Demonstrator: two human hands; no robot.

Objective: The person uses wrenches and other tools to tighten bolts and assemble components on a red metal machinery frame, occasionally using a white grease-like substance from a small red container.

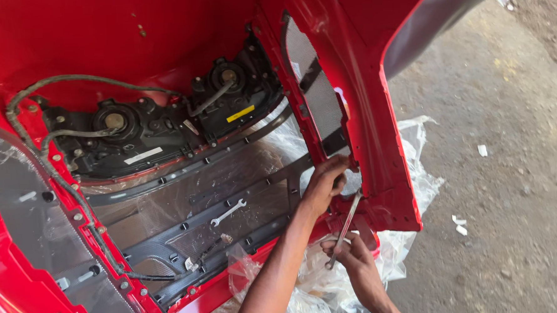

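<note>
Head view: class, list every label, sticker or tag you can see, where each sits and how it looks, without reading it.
Yellow sticker: small rectangle on the right black lamp housing.
White label: long strip on the left lamp housing.
White tag: small, on the cable at the lower grille.

Red bumper shell (378, 139) showing glossy paint; wrench (344, 229) gleaming bare metal – plastic sheet (423, 169) lying clear, crinkled; ground (510, 165) looking rough.
</note>
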